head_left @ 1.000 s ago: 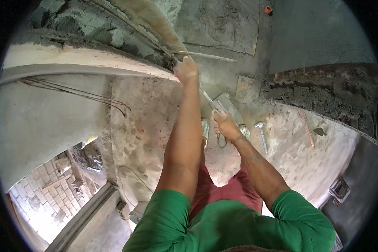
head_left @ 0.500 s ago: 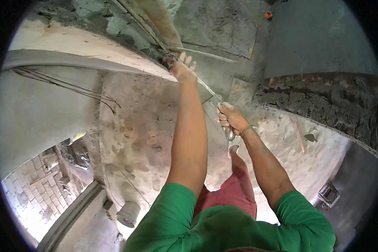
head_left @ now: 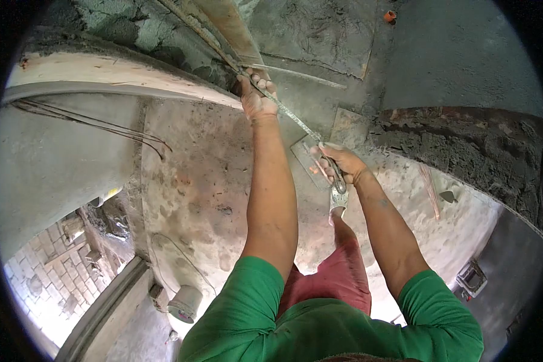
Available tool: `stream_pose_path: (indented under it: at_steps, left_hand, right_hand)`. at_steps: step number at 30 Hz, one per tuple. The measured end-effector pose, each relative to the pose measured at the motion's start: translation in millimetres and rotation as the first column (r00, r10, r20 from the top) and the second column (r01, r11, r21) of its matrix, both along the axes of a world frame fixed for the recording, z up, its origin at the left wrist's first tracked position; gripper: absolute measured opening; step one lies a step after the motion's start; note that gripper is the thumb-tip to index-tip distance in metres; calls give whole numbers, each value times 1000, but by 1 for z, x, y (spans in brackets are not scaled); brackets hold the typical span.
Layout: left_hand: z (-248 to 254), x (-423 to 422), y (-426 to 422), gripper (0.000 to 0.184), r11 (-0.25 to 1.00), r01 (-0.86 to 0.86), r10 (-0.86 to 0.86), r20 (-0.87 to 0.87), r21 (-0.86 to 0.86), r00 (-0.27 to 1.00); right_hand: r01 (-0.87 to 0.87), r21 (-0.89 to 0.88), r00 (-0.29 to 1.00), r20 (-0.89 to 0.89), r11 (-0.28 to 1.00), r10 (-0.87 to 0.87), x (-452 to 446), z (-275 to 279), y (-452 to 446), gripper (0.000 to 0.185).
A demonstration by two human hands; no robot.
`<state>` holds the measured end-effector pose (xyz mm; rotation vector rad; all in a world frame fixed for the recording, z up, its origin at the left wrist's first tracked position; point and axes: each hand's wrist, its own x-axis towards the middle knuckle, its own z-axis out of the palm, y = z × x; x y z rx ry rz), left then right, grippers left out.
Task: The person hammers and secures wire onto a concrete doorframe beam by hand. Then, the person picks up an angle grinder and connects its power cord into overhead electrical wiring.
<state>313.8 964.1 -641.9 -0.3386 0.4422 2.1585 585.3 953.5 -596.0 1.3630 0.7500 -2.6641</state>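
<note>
Slantwise, the rod spans both hands

Between my two hands lies the ribbed metal rod [head_left: 292, 116], its long axis running from far left, at my left hand [head_left: 259, 107], to near right, at my right hand [head_left: 347, 160]. The left hand is the farther one from my body, palm turned up, with fingers loosely curled about the rod; the right is closed on it, close to the bent end [head_left: 341, 186], which pokes out on my side of that fist and hangs just above my shoe [head_left: 338, 199]. So the right hand is the nearer to that hooked end, the left to the wooden plank [head_left: 127, 75], whose end sits just beside its wrist and thumb. Past my left fingers another length of bar [head_left: 202, 36] runs on along an upright board [head_left: 229, 27] (whether it's one piece with mine, I can't tell). Beyond the same hand, a thin pale strip [head_left: 301, 75] stretches off to the right. Down on the floor, left of my right hand and partly behind its fingers, is a flat square panel [head_left: 304, 158].
</note>
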Motion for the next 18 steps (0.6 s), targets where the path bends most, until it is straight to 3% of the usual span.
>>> stream_pose_path:
  at_steps: [1,2,3,4,5,7,8,10,11,12,13,14,16,17,18]
  left_hand:
    - [-2,1,1,30,1000,-13,12,-25,-20,1000]
    - [-4,2,2,31,999,-26,24,-49,-39,998]
    - [-2,2,3,31,999,-26,24,-48,-40,999]
    - [-1,2,4,31,999,-29,28,-10,-22,1000]
    - [0,3,5,31,1000,-31,31,30,-4,999]
    - [1,3,3,31,998,-38,38,-9,-52,999]
    - [3,4,3,31,994,-50,45,-57,-98,997]
    - [3,6,2,33,996,-62,58,-56,-70,997]
    - [2,8,1,35,996,-77,74,-55,-43,996]
    - [5,10,1,35,996,-75,73,-52,-44,996]
    - [8,12,2,38,987,-101,94,-63,-123,994]
    - [12,14,3,41,971,-128,114,-76,-201,991]
    - [11,15,1,43,980,-90,68,-123,-177,990]
    - [11,15,0,45,987,-50,22,-174,-156,985]
    - [19,17,0,45,985,-51,21,-176,-162,984]
  right_hand:
    - [-24,140,995,98,990,11,-2,-1,1,29]
    - [-24,138,995,99,990,11,-4,-1,-2,29]
    - [-151,549,962,274,822,-6,-12,8,-6,32]
    - [-320,814,904,415,484,-101,-16,15,-9,36]
    - [-323,813,902,419,485,-102,-14,11,-13,36]
    - [-474,866,879,476,161,28,-13,5,-18,40]
    - [-475,866,878,477,158,27,-9,3,-13,40]
    - [-459,700,888,351,547,296,-8,16,0,38]
    - [-459,699,888,352,548,295,-6,18,10,38]
    - [-538,504,843,336,676,420,-3,18,23,38]
    - [-570,393,821,312,722,478,-4,20,31,38]
    - [-603,277,795,288,748,534,-4,21,38,38]
    - [-680,418,733,395,602,554,-7,23,44,40]
    - [-680,416,733,393,604,555,-3,9,40,40]
    - [-596,652,803,463,469,376,4,-14,32,40]
